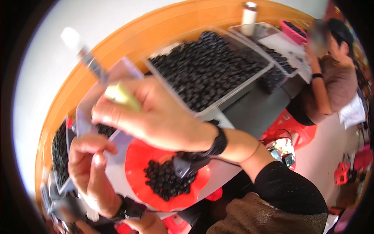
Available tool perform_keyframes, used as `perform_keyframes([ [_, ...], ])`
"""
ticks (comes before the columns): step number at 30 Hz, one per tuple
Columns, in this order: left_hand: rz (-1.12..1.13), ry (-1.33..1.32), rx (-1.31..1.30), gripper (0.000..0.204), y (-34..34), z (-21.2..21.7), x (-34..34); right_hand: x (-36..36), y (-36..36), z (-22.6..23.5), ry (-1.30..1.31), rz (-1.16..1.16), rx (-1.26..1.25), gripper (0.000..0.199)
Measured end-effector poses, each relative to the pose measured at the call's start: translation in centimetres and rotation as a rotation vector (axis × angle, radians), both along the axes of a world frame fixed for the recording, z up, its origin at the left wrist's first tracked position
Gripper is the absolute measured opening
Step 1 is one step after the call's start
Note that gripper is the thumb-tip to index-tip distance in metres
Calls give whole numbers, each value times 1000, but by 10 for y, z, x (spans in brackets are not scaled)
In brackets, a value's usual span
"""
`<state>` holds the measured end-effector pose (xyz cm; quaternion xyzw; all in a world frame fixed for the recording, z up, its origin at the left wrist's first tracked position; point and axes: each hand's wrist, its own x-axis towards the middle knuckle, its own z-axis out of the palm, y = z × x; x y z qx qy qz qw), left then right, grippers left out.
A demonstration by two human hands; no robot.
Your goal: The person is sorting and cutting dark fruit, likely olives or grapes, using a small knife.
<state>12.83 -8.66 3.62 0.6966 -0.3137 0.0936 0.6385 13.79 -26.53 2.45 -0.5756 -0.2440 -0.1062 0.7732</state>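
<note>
Yellow-green piece [126, 97], pale and smooth, sits in the right hand [157, 119], fingers and thumb wrapped round it, far side of the red bowl [134, 163] and just near of the lavender bin [125, 70]. Left hand [91, 171] is bowl-left, fingers curled, thumb tip close to the index; can't tell if a small item is pinched there.

Handling, my read: yellow-green piece looks light and stiff, maybe a tool grip. Hold it round the thick middle; smooth skin could slip if wet. Treat the unseen end as possibly sharp.

Black beads [165, 177], heaped in the bowl: small, round, glossy. Each should be light and prone to roll; hard or soft, can't confirm. Pinch singly across the sides, no heavy squeeze. Bowl looks like thin plastic, bendy; lift by the rim. Clear tub [233, 91] at far right of the bowl carries a big load, so probably heavy: two hands, opposite rims.

Hard to see: ends of the yellow-green piece, lost in fist and blur. Right wrist unit [183, 167] covers some beads; right hand and forearm hide the bowl's far edge. Bottle-like thing [93, 64] at far left is smeared.
</note>
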Motion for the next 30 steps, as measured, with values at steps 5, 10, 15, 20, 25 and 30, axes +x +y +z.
perform_keyframes([
  [5,32,132,262,9,-29,-6,-4,11,-7,0,-71,-62,119,26],
  [10,-56,-47,848,17,-43,-42,3,0,-13,13,-84,-21,151,26],
  [15,-265,-121,1019,36,-50,-79,-2,-4,-21,13,-79,5,215,28],
  [20,-279,-97,854,30,-55,-88,-5,-9,-23,14,-172,-35,182,31],
  [25,-278,-46,828,22,-61,-83,-6,-10,-28,13,-149,6,196,30],
  [30,-229,34,928,24,-45,-71,6,-13,-32,22,-102,-11,135,27],
])
